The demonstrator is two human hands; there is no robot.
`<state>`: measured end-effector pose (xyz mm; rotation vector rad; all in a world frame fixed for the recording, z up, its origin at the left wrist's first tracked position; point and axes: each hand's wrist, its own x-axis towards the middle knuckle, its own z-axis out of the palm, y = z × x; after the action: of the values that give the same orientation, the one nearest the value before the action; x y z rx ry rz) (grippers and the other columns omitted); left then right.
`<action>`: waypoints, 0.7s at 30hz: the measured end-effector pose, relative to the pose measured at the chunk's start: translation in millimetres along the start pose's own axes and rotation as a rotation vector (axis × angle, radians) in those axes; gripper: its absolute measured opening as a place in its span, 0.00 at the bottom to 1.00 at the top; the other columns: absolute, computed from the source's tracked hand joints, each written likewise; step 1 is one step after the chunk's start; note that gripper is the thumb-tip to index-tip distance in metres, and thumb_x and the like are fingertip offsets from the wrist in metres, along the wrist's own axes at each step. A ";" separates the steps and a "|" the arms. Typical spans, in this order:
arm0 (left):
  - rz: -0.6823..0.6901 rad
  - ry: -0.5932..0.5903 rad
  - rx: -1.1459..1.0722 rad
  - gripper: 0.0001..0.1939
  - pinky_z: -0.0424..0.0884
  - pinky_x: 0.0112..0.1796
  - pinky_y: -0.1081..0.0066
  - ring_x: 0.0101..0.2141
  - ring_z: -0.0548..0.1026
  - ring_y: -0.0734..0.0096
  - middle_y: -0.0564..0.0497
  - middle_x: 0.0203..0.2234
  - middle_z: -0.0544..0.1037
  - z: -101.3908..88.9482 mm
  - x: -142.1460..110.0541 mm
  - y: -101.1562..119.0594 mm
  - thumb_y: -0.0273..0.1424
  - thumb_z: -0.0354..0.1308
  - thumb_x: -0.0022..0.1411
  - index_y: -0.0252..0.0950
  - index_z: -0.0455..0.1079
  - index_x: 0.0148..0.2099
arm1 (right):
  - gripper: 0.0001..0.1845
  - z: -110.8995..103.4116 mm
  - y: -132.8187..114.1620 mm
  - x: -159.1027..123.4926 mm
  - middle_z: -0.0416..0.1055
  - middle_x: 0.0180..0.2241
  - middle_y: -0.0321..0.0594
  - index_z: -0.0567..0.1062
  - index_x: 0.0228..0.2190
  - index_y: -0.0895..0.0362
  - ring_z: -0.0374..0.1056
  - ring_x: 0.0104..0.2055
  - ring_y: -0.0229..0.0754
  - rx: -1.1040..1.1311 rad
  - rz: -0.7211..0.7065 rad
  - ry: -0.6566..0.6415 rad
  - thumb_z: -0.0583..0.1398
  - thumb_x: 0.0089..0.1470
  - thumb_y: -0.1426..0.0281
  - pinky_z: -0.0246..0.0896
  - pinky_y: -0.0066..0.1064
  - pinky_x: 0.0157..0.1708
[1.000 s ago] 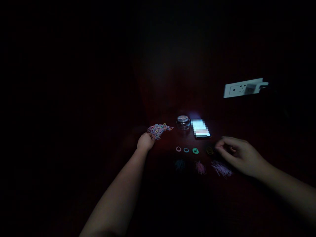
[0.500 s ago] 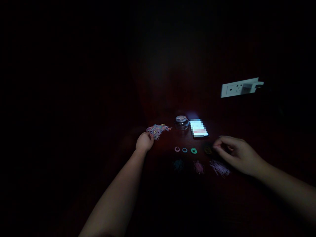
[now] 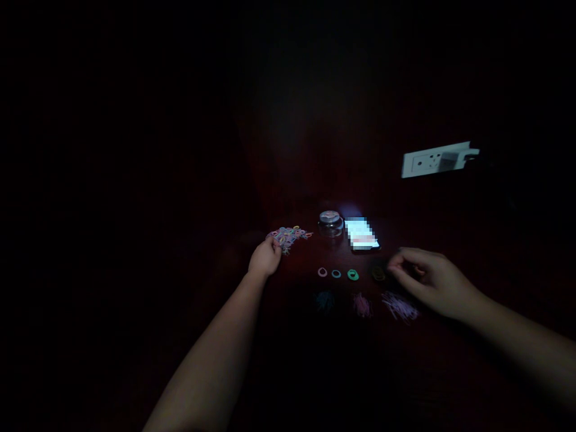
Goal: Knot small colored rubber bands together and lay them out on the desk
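My left hand (image 3: 264, 258) is at the near left edge of a mixed pile of small coloured elastic bands (image 3: 294, 235). Its fingers are closed at the pile, and anything in them is hidden. My right hand (image 3: 434, 279) hovers or rests at the right with thumb and forefinger pinched together; what they hold, if anything, is too small to see. Just left of those fingertips lie dark yellowish bands (image 3: 378, 273). Further left in that row are green bands (image 3: 353, 275), a blue band (image 3: 336, 273) and a pink band (image 3: 323, 272).
Nearer me lie sorted heaps of bands: dark teal (image 3: 324, 301), pink (image 3: 362, 305) and pale purple (image 3: 400, 306). Behind stand a clear lidded jar (image 3: 330, 224) and a lit phone (image 3: 362, 233). A wall socket (image 3: 435, 160) holds a plug. The surroundings are very dark.
My left hand has shifted very slightly at the edge of the pile. The right hand keeps its pinch in almost the same place.
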<state>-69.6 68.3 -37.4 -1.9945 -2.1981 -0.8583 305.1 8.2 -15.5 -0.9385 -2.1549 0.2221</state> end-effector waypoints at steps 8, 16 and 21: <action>0.041 -0.013 -0.102 0.06 0.66 0.32 0.72 0.28 0.73 0.68 0.49 0.27 0.76 0.8 -0.5 3.1 0.31 0.52 0.60 0.36 0.69 0.34 | 0.09 -0.4 -0.8 0.3 0.72 0.25 0.38 0.74 0.27 0.56 0.66 0.25 0.39 0.000 -0.003 0.006 0.57 0.56 0.66 0.60 0.31 0.26; 0.007 -0.004 -0.247 0.04 0.67 0.28 0.75 0.25 0.71 0.73 0.53 0.23 0.74 7.1 -0.1 -0.1 0.31 0.57 0.53 0.36 0.66 0.30 | 0.09 0.9 1.3 0.3 0.72 0.25 0.38 0.73 0.27 0.56 0.65 0.26 0.38 -0.007 -0.025 -0.006 0.57 0.57 0.67 0.60 0.30 0.27; -0.005 -0.004 -0.318 0.04 0.69 0.28 0.75 0.25 0.73 0.74 0.53 0.24 0.75 13.1 1.4 -3.8 0.28 0.58 0.51 0.35 0.67 0.31 | 0.09 1.2 0.6 0.4 0.71 0.24 0.37 0.73 0.27 0.56 0.65 0.25 0.38 -0.004 -0.033 -0.005 0.57 0.56 0.67 0.59 0.30 0.27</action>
<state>-69.2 75.1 -49.2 -2.1179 -2.1834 -1.2763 304.4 9.0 -16.3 -0.9050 -2.1741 0.2044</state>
